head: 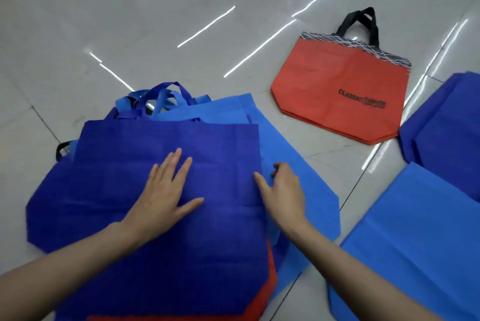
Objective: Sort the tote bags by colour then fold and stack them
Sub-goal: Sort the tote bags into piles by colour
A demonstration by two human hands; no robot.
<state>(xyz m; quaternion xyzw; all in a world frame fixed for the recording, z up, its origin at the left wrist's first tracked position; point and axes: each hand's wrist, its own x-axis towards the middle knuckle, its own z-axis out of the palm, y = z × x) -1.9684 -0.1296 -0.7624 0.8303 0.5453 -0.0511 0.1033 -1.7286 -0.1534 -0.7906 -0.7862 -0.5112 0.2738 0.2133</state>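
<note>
My left hand lies flat and open, fingers spread, pressing on the middle of the dark blue tote bag that tops the pile in front of me. My right hand pinches that bag's right edge, thumb on top, fingers curled just over the light blue tote bag beneath. A red bag peeks out underneath, near my right forearm. On the tiled floor well beyond my right hand lies a red tote bag with black handles. To my right sit folded dark blue bags and folded light blue bags.
</note>
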